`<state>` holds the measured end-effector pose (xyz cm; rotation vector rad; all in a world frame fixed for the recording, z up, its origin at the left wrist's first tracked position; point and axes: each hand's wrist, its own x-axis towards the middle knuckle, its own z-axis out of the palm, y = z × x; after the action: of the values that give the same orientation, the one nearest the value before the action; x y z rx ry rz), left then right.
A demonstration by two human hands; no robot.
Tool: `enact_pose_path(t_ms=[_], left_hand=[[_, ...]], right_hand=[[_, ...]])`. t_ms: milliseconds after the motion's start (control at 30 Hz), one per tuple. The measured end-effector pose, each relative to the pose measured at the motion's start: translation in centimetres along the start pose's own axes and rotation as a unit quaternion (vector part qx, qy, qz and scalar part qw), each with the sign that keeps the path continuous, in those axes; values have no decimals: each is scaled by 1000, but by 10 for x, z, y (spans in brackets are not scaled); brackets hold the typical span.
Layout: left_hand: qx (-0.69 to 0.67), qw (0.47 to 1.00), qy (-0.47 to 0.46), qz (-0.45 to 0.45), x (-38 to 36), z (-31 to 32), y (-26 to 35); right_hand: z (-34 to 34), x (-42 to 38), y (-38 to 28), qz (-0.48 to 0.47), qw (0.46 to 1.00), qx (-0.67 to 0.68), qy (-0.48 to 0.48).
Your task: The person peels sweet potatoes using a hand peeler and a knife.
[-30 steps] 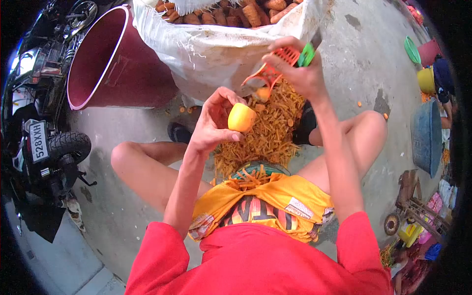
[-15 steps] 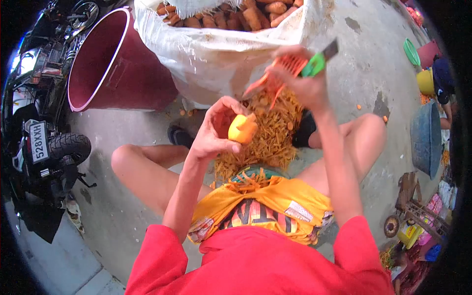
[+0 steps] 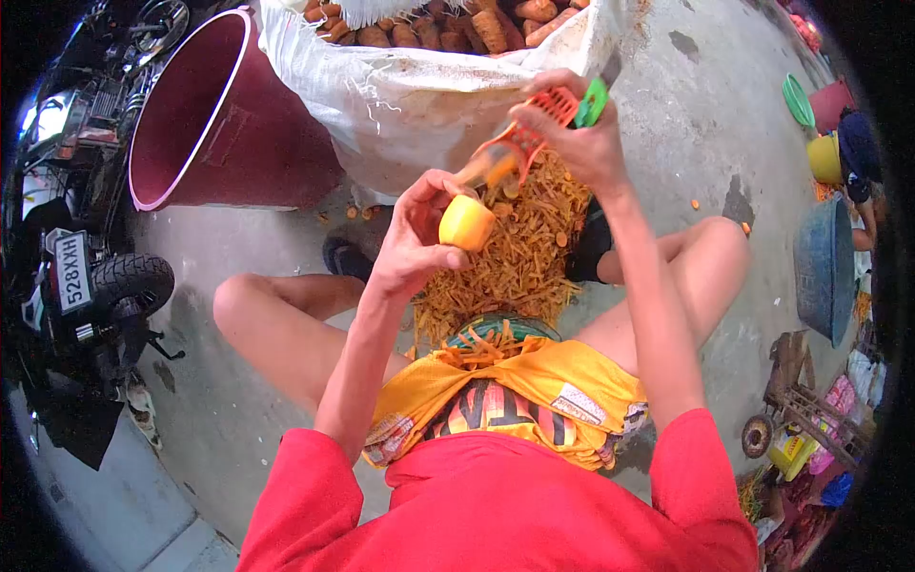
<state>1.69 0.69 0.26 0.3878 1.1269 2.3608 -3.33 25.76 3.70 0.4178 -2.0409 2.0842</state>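
In my left hand (image 3: 405,238) is a peeled, bright orange carrot (image 3: 466,224), its blunt end turned toward me. My right hand (image 3: 586,148) is closed around an orange-red peeler (image 3: 524,143) with a slotted handle, whose head reaches the carrot's far side. That same hand also keeps a green-handled knife (image 3: 592,103), blade pointing up and away. A blurred orange strip shows by the peeler head. Below both hands spreads a heap of carrot peelings (image 3: 519,272), with more peelings on the green rim of a container (image 3: 519,329) between my legs.
Ahead stands a white sack (image 3: 429,119) full of unpeeled carrots (image 3: 491,33). A large maroon tub (image 3: 257,143) leans at the left, near a parked motorcycle (image 3: 124,281). To the right are a blue-grey basin (image 3: 824,276), a small cart (image 3: 810,419) and another person (image 3: 858,157).
My right hand has brought the peeler down and left to the carrot. The carrot has turned slightly, and the loose bit at its end no longer shows.
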Motion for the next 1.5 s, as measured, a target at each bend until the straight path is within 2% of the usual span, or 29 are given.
enact_pose_path(t_ms=[33, 100, 167, 233, 300, 333, 367, 433, 467, 500, 567, 600, 633, 700, 733, 800, 833, 900, 967, 1033, 1100, 1167, 1233, 1300, 1333, 1367, 1433, 1467, 1500], left_hand=[[-9, 1000, -11, 0, 0, 3, 1], [-20, 1000, -22, 3, 3, 4, 1], [2, 1000, 24, 7, 5, 3, -4], [-11, 1000, 21, -15, 1, 4, -3], [-26, 999, -30, 19, 1, 3, -3], [-40, 999, -24, 29, 1, 9, -3], [-40, 998, -28, 30, 2, 12, -2], [-20, 998, 51, 9, 2, 15, -1], [-21, 998, 55, 22, 5, 14, -5], [-18, 998, 56, 24, 4, 10, -4], [-15, 1000, 3, 4, -2, 3, -6], [-23, 999, -21, 30, 1, 3, -8], [-25, 999, -24, 27, -1, 6, -10], [-45, 998, 31, 10, 0, 14, -5], [-56, 996, 64, 1, 2, 19, -2], [-33, 998, 48, 8, 3, 17, -1], [-11, 999, 33, 7, 2, 15, -2], [-1, 999, 37, -25, -4, 5, -4], [9, 999, -47, 10, 2, 3, -2], [20, 999, -37, 20, 4, 9, 0], [12, 999, 43, 1, 4, 13, 0], [23, 999, 27, 2, 4, 10, -1], [-2, 1000, 23, -8, 0, 2, -6], [-17, 1000, 4, 15, 2, 2, -8], [-25, 999, 10, 18, 2, 6, -8], [-36, 999, 14, 18, 2, 10, -7], [-42, 998, 46, 14, 0, 11, -9], [-48, 998, 44, 1, 0, 13, -10], [-53, 998, 42, -14, -1, 13, -10]], right_hand=[[-5, 4, -1, 47, 998, 29, 43], [5, -3, -10, 35, 998, 29, 40], [32, -9, -26, -147, 988, -47, -6], [29, -12, -15, -121, 993, -9, -7], [5, 2, -8, -30, 991, -124, 43], [2, 8, -4, -26, 998, 4, 52], [0, 2, -3, -28, 998, 2, 53], [15, -10, -18, -29, 999, -19, 27], [25, -10, -17, -148, 987, -63, 10], [25, -9, -13, -150, 987, -61, 9], [20, -10, -6, -63, 998, -13, 25], [12, -2, -6, -40, 996, -60, 54], [6, 5, -6, -68, 993, -71, 70], [9, -2, -21, -36, 996, 43, 70], [15, -7, -22, -38, 996, 42, 66], [24, -14, -17, -164, 978, -126, -5], [22, -10, -13, -163, 978, -126, -4], [15, -6, -6, -67, 998, -9, 12], [9, -5, -9, -50, 999, 9, 21], [6, -2, -15, -15, 998, 49, 40], [18, -10, -15, -33, 999, 32, 25], [21, -13, -13, -119, 991, -61, -16], [13, -9, -2, -83, 996, -45, 0], [4, 1, 0, -4, 999, 28, 42], [3, 1, -2, -2, 997, 23, 68], [8, -3, -1, -6, 997, 27, 69], [23, -11, -16, -105, 994, -11, 36], [26, -13, -18, -153, 985, -77, 2], [25, -11, -15, -153, 985, -76, 0]])
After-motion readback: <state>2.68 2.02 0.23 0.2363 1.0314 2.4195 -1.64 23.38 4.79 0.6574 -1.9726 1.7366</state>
